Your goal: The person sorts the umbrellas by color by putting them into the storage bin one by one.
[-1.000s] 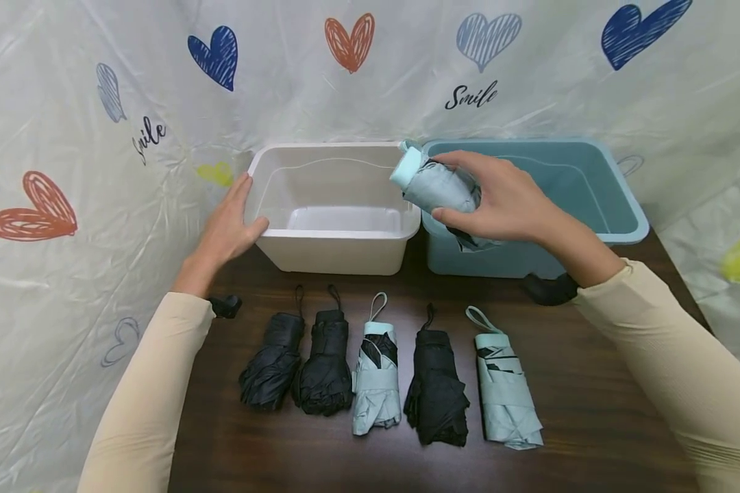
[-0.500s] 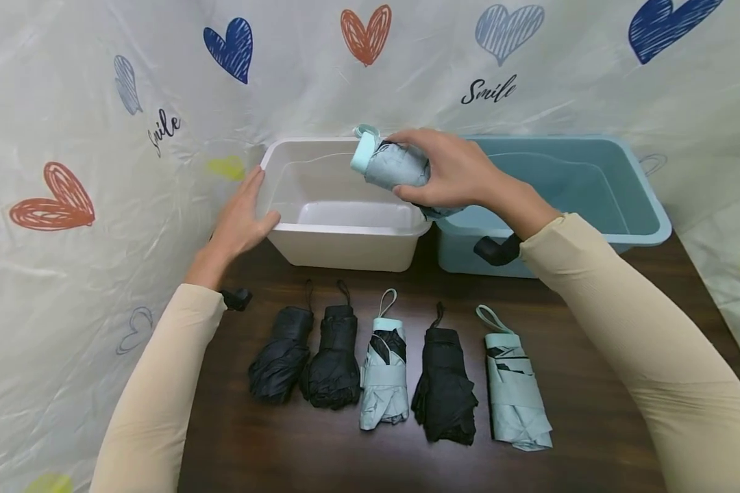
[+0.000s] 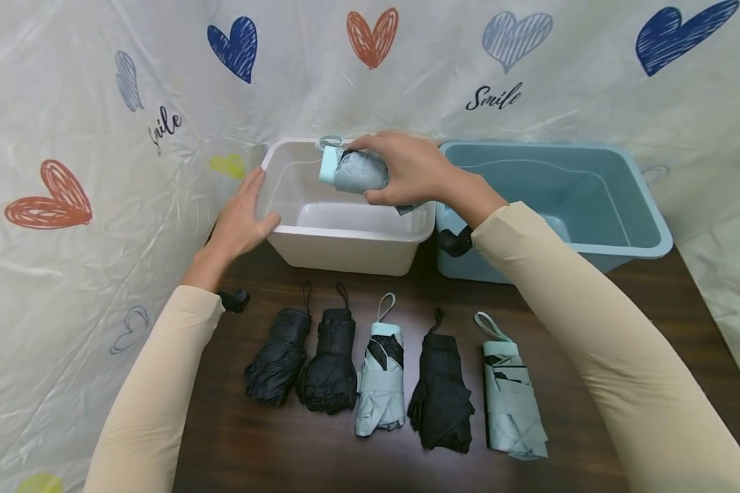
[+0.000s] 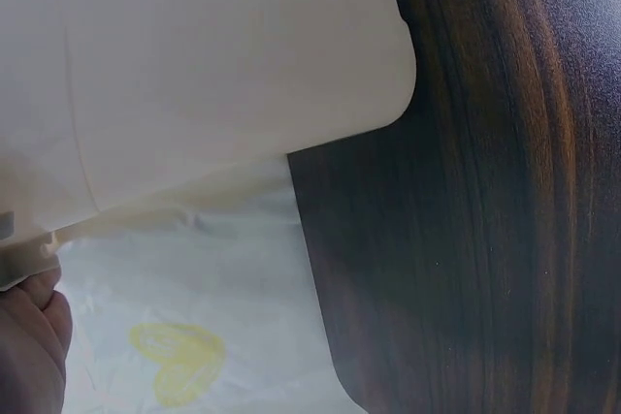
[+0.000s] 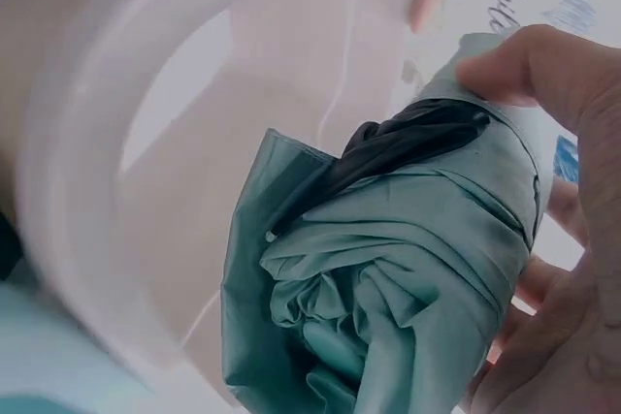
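Note:
My right hand [image 3: 410, 168] grips a folded light-blue umbrella [image 3: 360, 171], its pale cap and loop pointing left. The umbrella is above the white plastic bin [image 3: 351, 234]; in the right wrist view, the bundled fabric [image 5: 398, 269] and a black part show, with thumb and fingers on either side. My left hand [image 3: 237, 216] holds the white bin's left rim, thumb at the front corner. In the left wrist view, curled fingers [image 4: 44, 312] show under the rim. In front, a row holds black umbrellas [image 3: 277, 356], [image 3: 328, 359], [image 3: 441, 390] and light-blue ones [image 3: 380, 383], [image 3: 514, 404].
A blue plastic bin [image 3: 617, 250] stands just right of the white one. Both are on a dark wooden table [image 3: 284, 452]. Behind and to the left hangs a white sheet [image 3: 296, 75] printed with hearts and "Smile".
My right hand has carried the light-blue umbrella left, from over the blue bin's near-left edge to above the white bin. The left hand keeps its hold on the rim. The view has shifted slightly.

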Available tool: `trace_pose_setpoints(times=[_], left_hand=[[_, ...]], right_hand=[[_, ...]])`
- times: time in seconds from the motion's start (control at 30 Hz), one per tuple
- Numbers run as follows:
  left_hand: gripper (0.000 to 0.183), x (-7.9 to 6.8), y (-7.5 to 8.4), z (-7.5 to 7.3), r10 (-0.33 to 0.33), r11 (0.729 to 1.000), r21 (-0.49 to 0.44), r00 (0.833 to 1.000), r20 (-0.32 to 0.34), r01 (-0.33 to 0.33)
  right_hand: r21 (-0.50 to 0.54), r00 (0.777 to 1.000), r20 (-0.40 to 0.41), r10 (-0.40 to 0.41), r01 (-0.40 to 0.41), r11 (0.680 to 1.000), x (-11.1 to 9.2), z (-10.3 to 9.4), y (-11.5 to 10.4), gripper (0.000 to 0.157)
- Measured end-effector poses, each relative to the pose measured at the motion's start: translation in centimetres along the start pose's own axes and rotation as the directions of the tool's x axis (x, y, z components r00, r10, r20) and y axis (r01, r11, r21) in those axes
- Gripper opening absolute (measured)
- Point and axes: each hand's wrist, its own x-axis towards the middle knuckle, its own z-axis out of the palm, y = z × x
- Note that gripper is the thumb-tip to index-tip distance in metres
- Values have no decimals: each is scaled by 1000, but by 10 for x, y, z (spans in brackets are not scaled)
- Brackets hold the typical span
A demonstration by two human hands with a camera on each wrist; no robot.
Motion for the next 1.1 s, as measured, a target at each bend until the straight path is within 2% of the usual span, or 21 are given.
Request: trace_pose_setpoints(times=[0.4, 0.67, 0.8, 0.93, 1.1], left_hand=[[90, 9, 5, 7, 24, 1000, -6, 999, 22, -24], [90, 8, 3, 0, 19, 1000, 1, 999, 26, -19], [89, 3, 1, -1, -1, 1000, -6, 1000, 26, 1], [90, -1, 1, -2, -8, 1000, -11, 1000, 25, 9], [90, -1, 1, -1, -8, 1000, -13, 1000, 24, 8]], right_hand=[[-33, 994, 109, 15, -12, 999, 9, 12, 2, 76], [-36, 993, 120, -10, 14, 999, 13, 18, 4, 72], [-11, 994, 110, -14, 16, 1000, 12, 12, 3, 68], [7, 996, 88, -4, 4, 1000, 1, 2, -1, 66], [-19, 998, 57, -21, 22, 1000, -30, -1, -2, 60]])
